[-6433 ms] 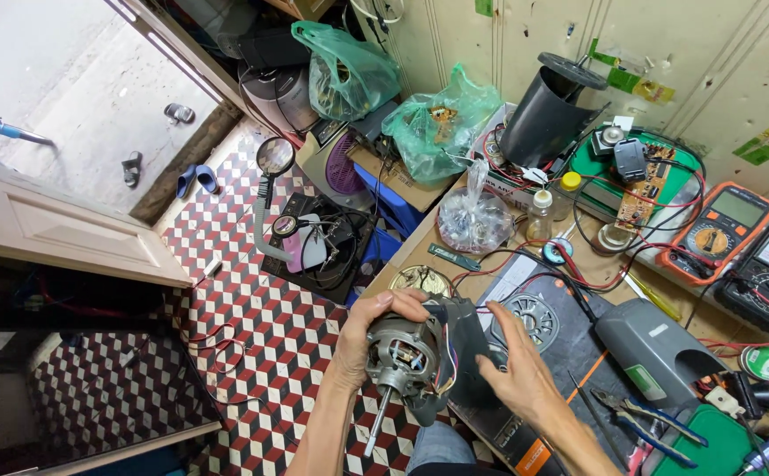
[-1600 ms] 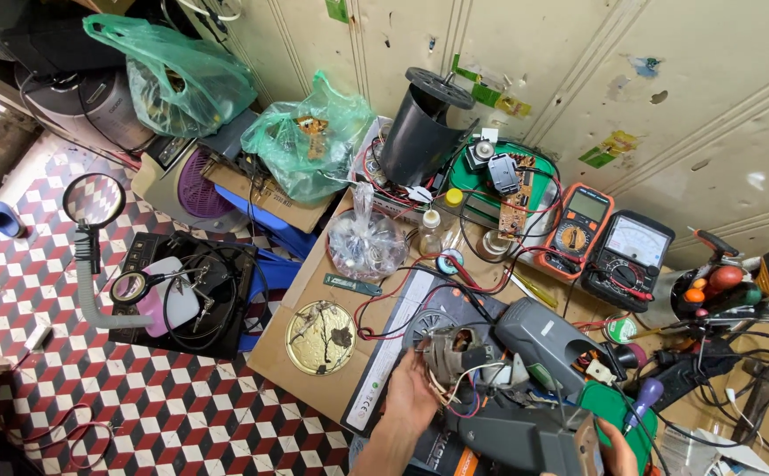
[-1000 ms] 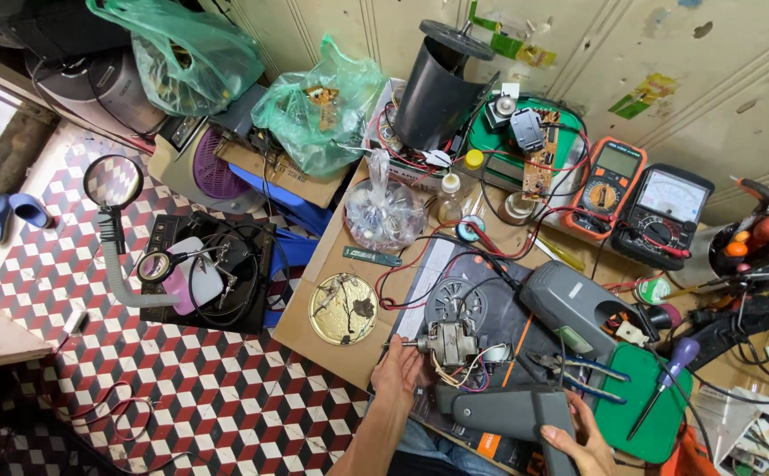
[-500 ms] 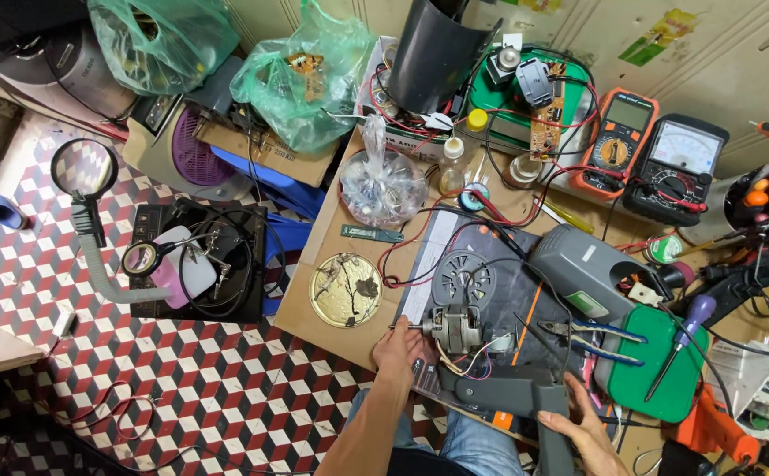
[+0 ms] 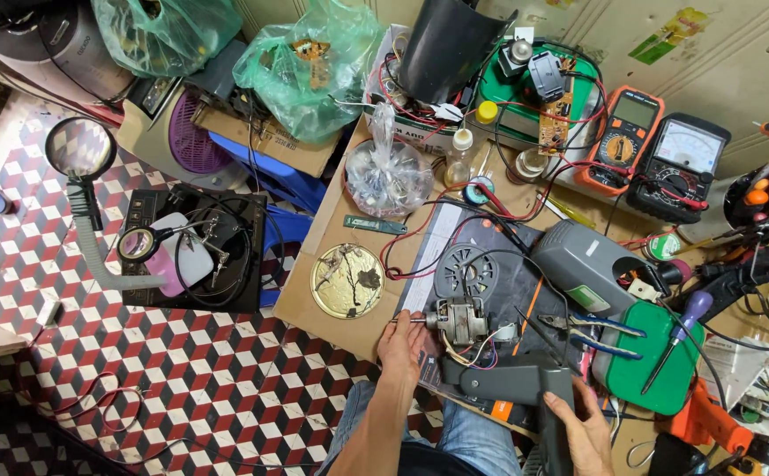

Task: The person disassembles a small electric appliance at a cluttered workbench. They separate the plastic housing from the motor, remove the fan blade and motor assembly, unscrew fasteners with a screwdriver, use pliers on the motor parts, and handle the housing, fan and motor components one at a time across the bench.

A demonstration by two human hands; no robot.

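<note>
A small electric motor with a bare shaft and coloured wires lies on the dark mat at the workbench's near edge. My left hand rests beside it, fingers touching the motor's shaft end. My right hand grips a dark grey plastic housing just right of the motor. A round grey vented cover lies behind the motor.
A grey casing, pliers, a purple-handled screwdriver on a green case, two multimeters, a round brass dish, a bag of parts crowd the bench. A magnifier lamp stands over the checkered floor, left.
The motor went from both hands, held over my lap, down onto the mat. My left hand stays by it; my right hand has taken hold of the dark grey housing.
</note>
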